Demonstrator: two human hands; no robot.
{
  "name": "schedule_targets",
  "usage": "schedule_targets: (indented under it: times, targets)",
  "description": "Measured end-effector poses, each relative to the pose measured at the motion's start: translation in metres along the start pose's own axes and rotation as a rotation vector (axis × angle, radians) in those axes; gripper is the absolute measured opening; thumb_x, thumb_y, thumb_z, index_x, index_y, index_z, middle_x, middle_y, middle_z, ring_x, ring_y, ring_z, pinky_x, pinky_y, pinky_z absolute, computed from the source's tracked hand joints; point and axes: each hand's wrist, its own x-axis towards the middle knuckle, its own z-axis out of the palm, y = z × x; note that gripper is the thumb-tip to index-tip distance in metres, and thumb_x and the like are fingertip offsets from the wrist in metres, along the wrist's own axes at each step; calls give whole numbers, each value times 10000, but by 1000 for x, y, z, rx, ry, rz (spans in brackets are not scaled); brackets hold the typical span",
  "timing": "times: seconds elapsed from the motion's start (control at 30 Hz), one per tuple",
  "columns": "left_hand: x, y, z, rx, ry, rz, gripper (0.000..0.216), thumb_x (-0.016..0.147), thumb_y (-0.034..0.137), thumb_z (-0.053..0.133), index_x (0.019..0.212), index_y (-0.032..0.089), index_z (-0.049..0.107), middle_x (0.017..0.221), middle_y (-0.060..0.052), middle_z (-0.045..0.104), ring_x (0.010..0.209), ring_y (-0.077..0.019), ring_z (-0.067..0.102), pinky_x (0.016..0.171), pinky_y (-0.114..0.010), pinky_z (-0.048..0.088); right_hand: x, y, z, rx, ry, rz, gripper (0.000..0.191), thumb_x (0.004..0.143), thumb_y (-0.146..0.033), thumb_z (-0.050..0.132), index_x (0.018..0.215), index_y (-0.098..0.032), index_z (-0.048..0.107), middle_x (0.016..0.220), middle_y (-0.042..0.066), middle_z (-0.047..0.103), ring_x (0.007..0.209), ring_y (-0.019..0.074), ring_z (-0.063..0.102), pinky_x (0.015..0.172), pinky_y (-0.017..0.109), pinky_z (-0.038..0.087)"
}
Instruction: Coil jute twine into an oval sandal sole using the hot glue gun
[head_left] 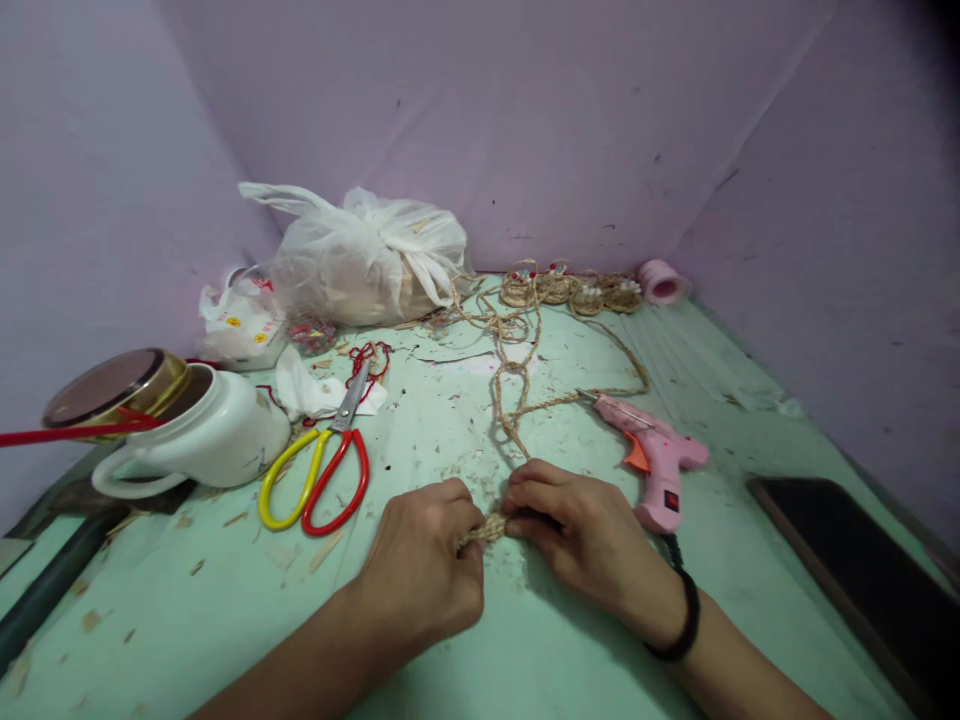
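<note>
Between my two hands is a short braided piece of straw-coloured cord (491, 528). My left hand (431, 540) is closed on its left end, thumb and fingers pinched together. At the other end, my right hand (574, 530), with a black band on the wrist, pinches the same cord. From beside my right fingers a long loose strand of the cord (517, 405) runs away over the tabletop in loops toward the back. Scissors (330, 450) with one yellow and one red handle lie left of my hands. A pink glue gun (656, 455) rests on its side to the right.
A black phone (847, 570) lies at the right. On the left stand a white mug (232, 430) and a gold-rimmed round container (120, 385). A knotted plastic bag (375, 250), coiled cord pieces (555, 285) and a pink spool (664, 282) line the back wall.
</note>
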Motion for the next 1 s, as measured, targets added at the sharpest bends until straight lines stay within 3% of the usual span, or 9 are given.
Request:
schedule_targets:
  times: [0.1, 0.23, 0.37, 0.53, 0.77, 0.83, 1.0]
  targets:
    - [0, -2, -1, 0, -9, -6, 146, 726, 155, 509, 695, 174, 651, 719, -39, 593, 655, -165, 566, 594, -272, 413, -1, 4, -1, 22, -2, 3, 101, 822, -157, 597, 867, -221, 660, 883, 18, 659, 777, 159, 620, 681, 253, 454]
    - [0, -3, -5, 20, -16, 1, 187, 714, 167, 520, 864, 170, 632, 784, -43, 599, 677, -175, 553, 601, -282, 402, -5, 13, -8, 55, 32, -35, 301, 790, -186, 643, 1089, -194, 611, 1058, 69, 638, 913, 197, 605, 773, 297, 464]
    - [0, -3, -6, 48, -45, 27, 125, 707, 156, 501, 762, 162, 613, 768, -48, 571, 653, -169, 531, 585, -283, 388, -6, 14, -13, 12, 10, -22, 170, 814, -225, 619, 974, -182, 658, 921, 62, 652, 815, 194, 610, 712, 303, 462]
    - [-1, -4, -3, 33, -42, 46, 143, 708, 156, 497, 743, 156, 636, 734, -50, 547, 633, -170, 525, 568, -286, 390, -6, 14, -12, -27, 32, -6, 176, 831, -300, 616, 950, -195, 692, 747, 36, 625, 649, 169, 585, 574, 278, 415]
    - [-1, -5, -10, 10, -119, 91, 159, 719, 107, 479, 759, 161, 623, 802, -64, 569, 705, -183, 559, 632, -294, 446, -6, 15, -10, -31, 11, -14, 168, 831, -266, 610, 971, -205, 680, 819, 43, 650, 700, 169, 609, 620, 279, 448]
    - [-1, -6, -10, -9, -66, 105, 161, 717, 90, 474, 750, 155, 617, 789, -65, 568, 702, -181, 560, 625, -289, 452, -7, 14, -10, -25, 47, -53, 173, 833, -235, 597, 986, -204, 671, 842, 47, 655, 723, 170, 613, 632, 278, 460]
    - [-1, -8, -8, -126, 249, 148, 212, 728, 58, 482, 855, 147, 625, 798, -44, 578, 683, -136, 564, 615, -236, 459, -8, 10, -13, 57, 353, -62, 215, 836, -259, 597, 1026, -170, 644, 899, 68, 647, 620, 126, 564, 570, 255, 461]
